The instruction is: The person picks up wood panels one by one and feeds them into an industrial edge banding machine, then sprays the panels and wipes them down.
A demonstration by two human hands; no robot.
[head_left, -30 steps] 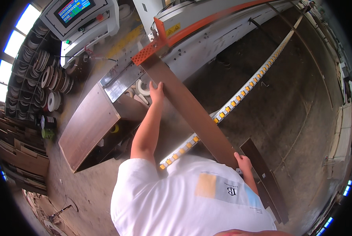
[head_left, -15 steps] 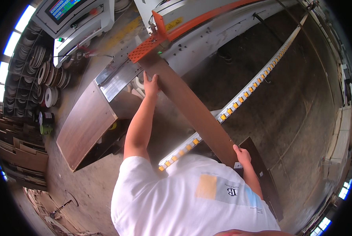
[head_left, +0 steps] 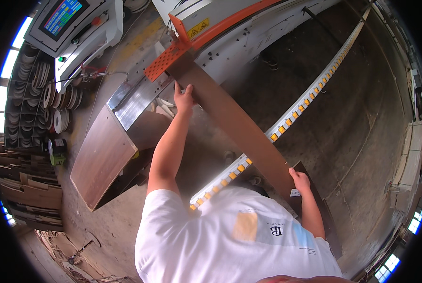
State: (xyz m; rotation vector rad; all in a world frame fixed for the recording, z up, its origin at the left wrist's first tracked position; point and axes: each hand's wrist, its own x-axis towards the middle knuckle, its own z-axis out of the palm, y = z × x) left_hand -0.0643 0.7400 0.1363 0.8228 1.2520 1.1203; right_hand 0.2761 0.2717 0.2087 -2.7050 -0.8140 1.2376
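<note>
A long brown wood-grain board (head_left: 234, 122) slants from the orange machine part at the upper left down to my right side. My left hand (head_left: 184, 100) grips its left edge near the far end, thumb on top and the other fingers partly hidden. Around the right edge at the near end, my right hand (head_left: 299, 180) is closed, beside a small white label (head_left: 295, 192). The board's far end meets the perforated orange plate (head_left: 166, 61). Below its middle, the board crosses a roller rail (head_left: 296, 114) with yellow rollers.
A control panel (head_left: 62, 21) stands at the upper left, near racks of edging rolls (head_left: 60, 118). Left of my arm is a wood-grain side table (head_left: 105, 158) with a metal top plate (head_left: 133, 106). Another dark board (head_left: 329, 226) leans by my right forearm. Stacked panels (head_left: 27, 188) lie far left.
Both hands still grip the board. Its near end and my right hand have shifted right and slightly away from me. The whole view has turned a little.
</note>
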